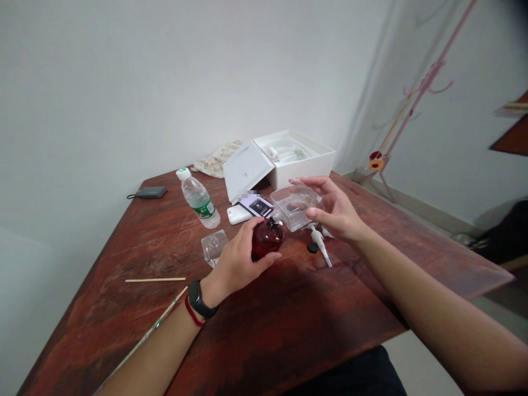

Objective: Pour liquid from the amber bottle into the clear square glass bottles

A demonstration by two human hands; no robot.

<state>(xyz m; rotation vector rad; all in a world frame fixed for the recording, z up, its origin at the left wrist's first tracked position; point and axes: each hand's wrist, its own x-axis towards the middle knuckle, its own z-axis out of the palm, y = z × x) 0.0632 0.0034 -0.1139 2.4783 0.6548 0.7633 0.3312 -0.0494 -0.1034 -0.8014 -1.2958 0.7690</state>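
My left hand [237, 261] wraps around a round dark red bottle [268, 239] that stands on the reddish wooden table [264, 324]. A black watch and a red band sit on that wrist. My right hand [336, 209] holds a clear square container [295, 206] just above the table, tilted beside the bottle's top. Under my right hand lie a white pump nozzle [319, 242] and a small black cap [312, 247].
A clear lid [214, 245], a plastic water bottle [198, 199], a white power bank [238, 214], a dark card [259, 205] and an open white box [284, 157] stand behind. A wooden stick [155, 280] and a thin brush [160, 322] lie left. A coat stand [412, 104] stands at the right.
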